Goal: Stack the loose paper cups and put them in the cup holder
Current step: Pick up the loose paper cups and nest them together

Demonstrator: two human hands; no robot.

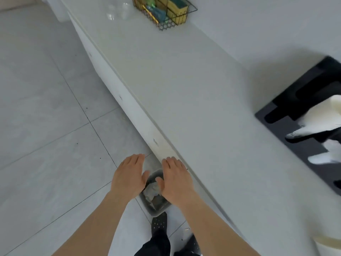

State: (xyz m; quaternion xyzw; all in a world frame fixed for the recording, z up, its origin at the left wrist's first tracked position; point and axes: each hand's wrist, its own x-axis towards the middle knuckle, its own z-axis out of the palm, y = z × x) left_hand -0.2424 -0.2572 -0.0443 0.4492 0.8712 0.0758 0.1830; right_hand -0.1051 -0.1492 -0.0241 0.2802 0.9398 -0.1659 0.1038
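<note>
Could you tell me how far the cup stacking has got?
Nothing looks done yet. Both the left hand and the right hand are open and empty, held over the grey waste bin on the floor. White paper cups lie on the black cup holder at the white counter's right edge; whether they are stacked is unclear.

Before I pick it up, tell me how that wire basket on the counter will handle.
The wire basket looks stiff, being thin metal mesh. Packed with yellow packets, it is probably bottom-heavy and unlikely to tip. On the glossy counter it may slide readily if pushed.
</note>
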